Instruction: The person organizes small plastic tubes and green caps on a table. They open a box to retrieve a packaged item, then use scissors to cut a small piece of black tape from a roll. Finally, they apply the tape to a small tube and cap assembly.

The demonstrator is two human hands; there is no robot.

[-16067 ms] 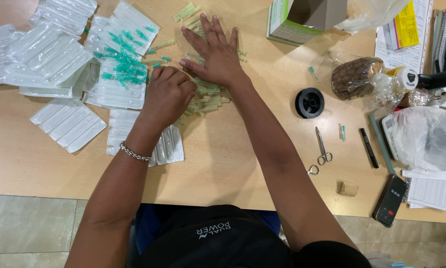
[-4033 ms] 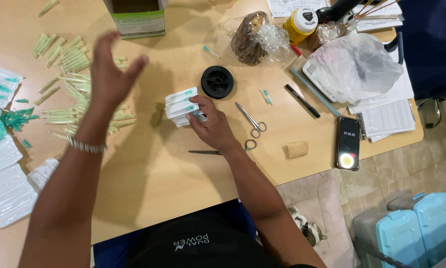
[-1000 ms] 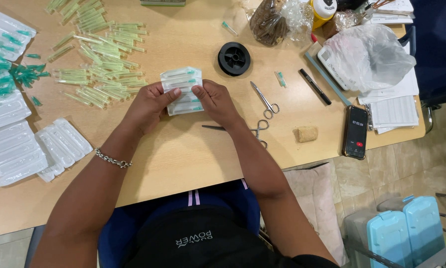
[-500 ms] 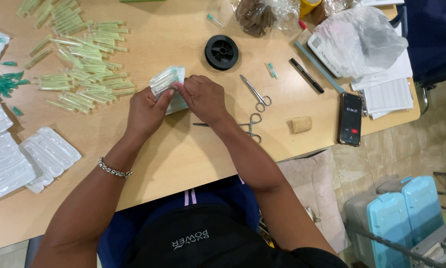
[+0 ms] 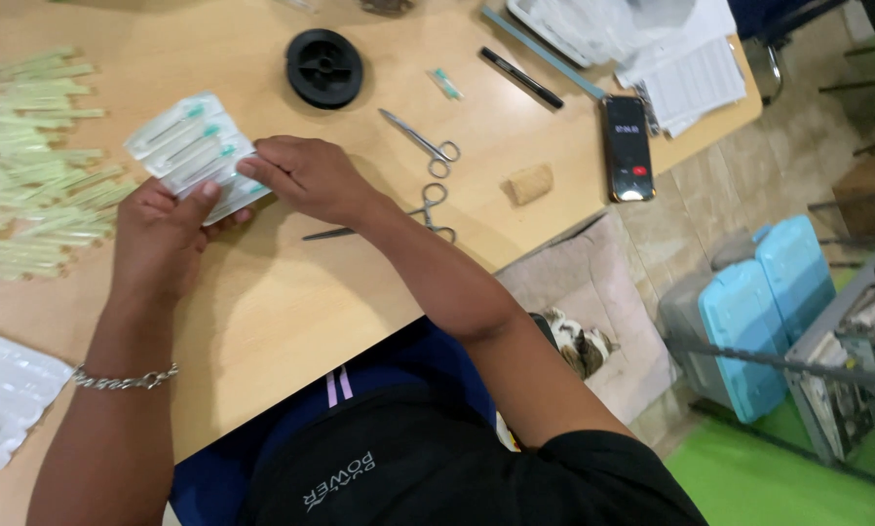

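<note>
Both hands met on a stack of sealed needle packets with teal tips, held just above the wooden surface. The left hand closed its grip on the stack's lower edge, thumb on top; the right hand pinched the near corner. Compared with half a second earlier, the stack sat farther left in view and looked more fanned. Loose pale green needles lay just beside it; two scissors, a black spool and a phone lay to the right.
</note>
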